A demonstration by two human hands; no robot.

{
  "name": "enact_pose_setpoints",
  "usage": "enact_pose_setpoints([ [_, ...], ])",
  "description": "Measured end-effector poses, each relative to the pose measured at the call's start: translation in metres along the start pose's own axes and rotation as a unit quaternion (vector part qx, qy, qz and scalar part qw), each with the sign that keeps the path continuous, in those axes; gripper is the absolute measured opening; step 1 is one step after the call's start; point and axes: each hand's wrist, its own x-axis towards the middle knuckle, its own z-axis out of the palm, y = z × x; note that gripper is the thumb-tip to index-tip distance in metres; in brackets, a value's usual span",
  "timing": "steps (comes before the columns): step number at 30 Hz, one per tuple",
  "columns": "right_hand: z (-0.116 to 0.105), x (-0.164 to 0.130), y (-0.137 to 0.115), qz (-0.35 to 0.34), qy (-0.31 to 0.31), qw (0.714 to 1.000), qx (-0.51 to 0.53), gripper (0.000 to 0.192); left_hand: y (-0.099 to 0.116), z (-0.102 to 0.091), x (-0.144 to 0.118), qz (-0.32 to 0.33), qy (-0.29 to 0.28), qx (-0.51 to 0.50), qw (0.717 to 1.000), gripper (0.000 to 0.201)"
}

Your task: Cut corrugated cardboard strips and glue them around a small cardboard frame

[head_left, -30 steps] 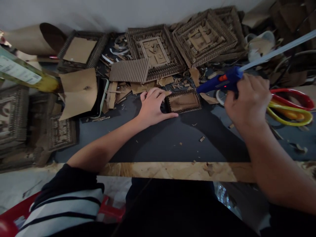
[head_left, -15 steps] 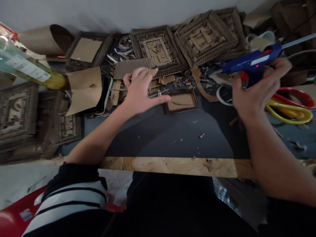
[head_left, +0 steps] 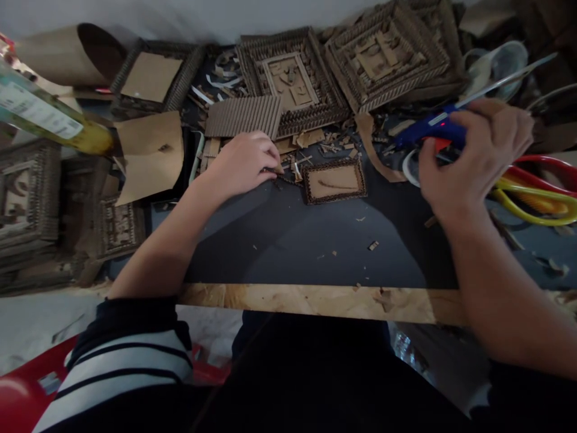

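Note:
My right hand (head_left: 478, 156) is around a blue hot glue gun (head_left: 435, 128), its nozzle pointing left, low over the table. A red light glows on the gun, and a glue stick (head_left: 505, 82) juts from its back. Reaching into scraps left of centre, my left hand (head_left: 247, 162) has its fingertips pinched on what looks like a thin dark cardboard strip (head_left: 291, 179). To the right of those fingers lies a small cardboard frame (head_left: 336, 181) with a dark corrugated rim. A thin curved strip lies on its plain panel.
Behind stand large layered cardboard frames (head_left: 293, 84) and a corrugated sheet (head_left: 243, 117). A bottle (head_left: 54, 114) and a bent cardboard piece (head_left: 151, 153) are on the left. Yellow-handled scissors (head_left: 532, 201) lie at right. Small scraps dot the dark tabletop (head_left: 293, 252).
My left hand has come down toward the scraps, its spread fingers closing into a pinch. My right hand has lowered the glue gun, which has shifted slightly left.

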Motion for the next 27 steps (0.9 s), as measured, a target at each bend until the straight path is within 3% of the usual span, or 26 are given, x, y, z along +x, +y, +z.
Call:
enact_pose_setpoints([
  [5, -0.009, -0.009, -0.028, -0.076, -0.005, 0.995, 0.06, 0.021, 0.005, -0.015, -0.005, -0.015, 0.004, -0.017, 1.0, 0.021],
  [9, -0.009, -0.009, -0.043, -0.099, 0.022, 0.988, 0.117, 0.016, 0.025, -0.034, -0.011, -0.068, 0.064, 0.0, 0.996, 0.021],
  [11, -0.011, -0.008, -0.05, -0.113, 0.014, 0.981, 0.154, 0.019, 0.039, -0.035, -0.008, -0.065, 0.097, 0.018, 0.993, 0.018],
  [15, -0.014, -0.005, -0.067, -0.143, -0.034, 0.968, 0.204, 0.025, 0.061, -0.013, 0.01, -0.037, 0.098, -0.009, 0.995, 0.012],
  [20, -0.001, 0.0, -0.078, -0.146, -0.14, 0.963, 0.176, 0.025, 0.064, 0.016, 0.032, -0.026, 0.076, -0.009, 0.997, 0.012],
  [27, 0.015, 0.001, -0.076, -0.128, -0.167, 0.959, 0.192, 0.016, 0.066, 0.019, 0.03, -0.051, 0.105, -0.074, 0.99, 0.025],
])
